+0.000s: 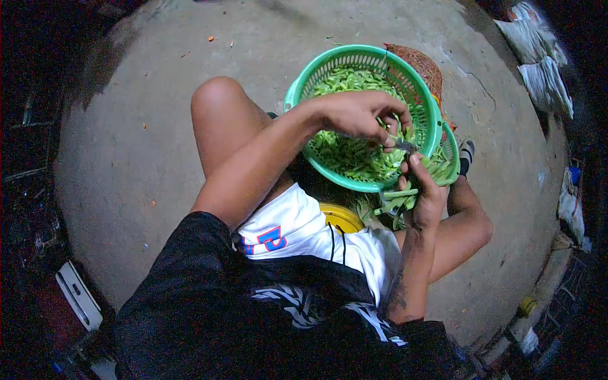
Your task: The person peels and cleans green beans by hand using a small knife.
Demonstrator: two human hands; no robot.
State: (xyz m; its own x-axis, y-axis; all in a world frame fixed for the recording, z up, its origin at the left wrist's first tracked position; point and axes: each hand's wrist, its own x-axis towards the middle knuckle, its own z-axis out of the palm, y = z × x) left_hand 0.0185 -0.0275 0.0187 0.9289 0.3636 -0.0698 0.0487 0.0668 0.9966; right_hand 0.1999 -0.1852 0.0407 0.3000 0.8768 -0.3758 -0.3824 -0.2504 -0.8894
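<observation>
My left hand [358,115] is over a large green basket [292,96], its fingers curled on a thin green pod piece. The basket holds many cut green pieces [348,155]. At its near right rim, my right hand [425,190] is closed around several long green pods [399,199], which stick out to the left. A small dark grey object, perhaps a blade [405,146], lies between the fingertips of both hands; which hand holds it is unclear. A second green basket [453,152] with more pods sits partly hidden beneath the first.
A reddish mesh sack [419,66] lies behind the baskets. A yellow round container [341,218] stands between my legs. Pale sacks [546,82] are at the far right, a white object [78,296] at the lower left. Small orange bits dot the concrete floor [145,171].
</observation>
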